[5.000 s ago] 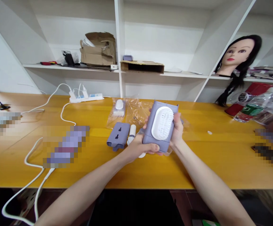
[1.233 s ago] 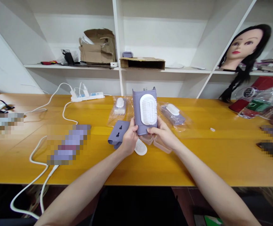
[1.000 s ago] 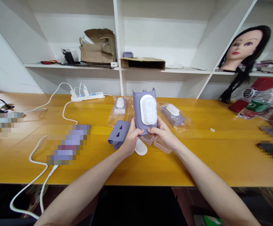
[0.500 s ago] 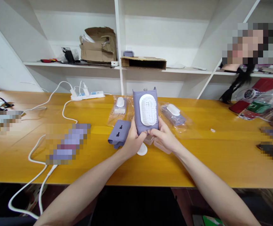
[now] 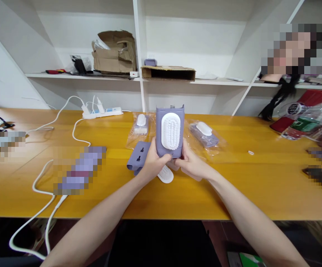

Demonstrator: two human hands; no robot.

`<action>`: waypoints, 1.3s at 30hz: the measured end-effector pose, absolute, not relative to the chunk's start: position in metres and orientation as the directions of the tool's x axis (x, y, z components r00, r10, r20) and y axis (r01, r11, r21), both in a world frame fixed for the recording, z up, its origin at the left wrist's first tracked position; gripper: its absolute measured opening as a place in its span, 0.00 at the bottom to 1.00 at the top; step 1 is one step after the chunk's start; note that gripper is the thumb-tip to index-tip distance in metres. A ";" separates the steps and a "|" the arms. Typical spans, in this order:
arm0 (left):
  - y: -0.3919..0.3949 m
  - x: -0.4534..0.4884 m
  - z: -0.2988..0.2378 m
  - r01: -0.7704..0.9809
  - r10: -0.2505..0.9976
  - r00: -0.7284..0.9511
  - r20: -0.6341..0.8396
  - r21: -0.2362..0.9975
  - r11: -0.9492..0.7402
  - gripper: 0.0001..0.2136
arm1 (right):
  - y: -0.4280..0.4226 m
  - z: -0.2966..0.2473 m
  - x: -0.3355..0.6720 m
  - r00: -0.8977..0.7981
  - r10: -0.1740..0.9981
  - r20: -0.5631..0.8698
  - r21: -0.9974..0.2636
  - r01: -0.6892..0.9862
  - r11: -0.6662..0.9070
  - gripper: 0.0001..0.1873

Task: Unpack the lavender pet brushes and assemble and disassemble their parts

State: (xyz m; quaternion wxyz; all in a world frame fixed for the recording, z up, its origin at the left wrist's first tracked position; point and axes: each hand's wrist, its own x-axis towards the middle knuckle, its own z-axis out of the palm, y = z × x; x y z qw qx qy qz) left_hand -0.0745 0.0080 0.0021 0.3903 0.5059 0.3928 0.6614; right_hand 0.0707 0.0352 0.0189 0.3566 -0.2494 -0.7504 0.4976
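Observation:
Between my two hands a purple plastic holder (image 5: 159,129) is raised upright over the table, with a white oval bristle brush (image 5: 171,131) on its near face. My left hand (image 5: 153,160) grips its lower left side, thumb along the bottom edge. My right hand (image 5: 192,163) is closed around the lower right side, its thumb just below the bottom edge. Under my hands lies another white oval brush (image 5: 166,175), partly hidden. A second purple piece with two keyhole slots (image 5: 138,155) rests left of my left hand.
Bagged purple pieces with white oval tops lie behind, one at left (image 5: 141,125) and one at right (image 5: 205,134). A power strip (image 5: 108,112) with white cables is at the back left. A blurred purple device (image 5: 83,170) lies left. Bottles (image 5: 305,124) and a person (image 5: 291,52) are at right.
The holder has turned to face me more squarely and shifted slightly left. My right thumb has moved down off its bottom edge. More of the loose oval brush below shows.

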 end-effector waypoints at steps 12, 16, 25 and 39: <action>0.008 -0.073 -0.003 -0.274 0.929 -0.190 0.317 0.892 -0.360 0.20 | 0.032 0.017 0.070 -0.599 0.757 0.260 -0.907 0.118 0.405 0.37; 0.008 -0.073 -0.001 -0.323 0.944 -0.170 0.284 0.889 -0.325 0.20 | 0.030 0.021 0.068 -0.593 0.767 0.245 -0.936 0.060 0.346 0.37; 0.000 -0.071 0.012 -0.421 0.986 -0.077 0.151 0.891 -0.169 0.26 | 0.036 0.045 0.074 -0.415 0.893 0.174 -0.968 -0.241 0.077 0.22; -0.012 -0.060 0.015 -0.368 0.943 0.291 -0.161 0.891 0.265 0.18 | 0.038 0.045 0.073 -0.305 0.935 0.183 -0.947 -0.310 0.085 0.45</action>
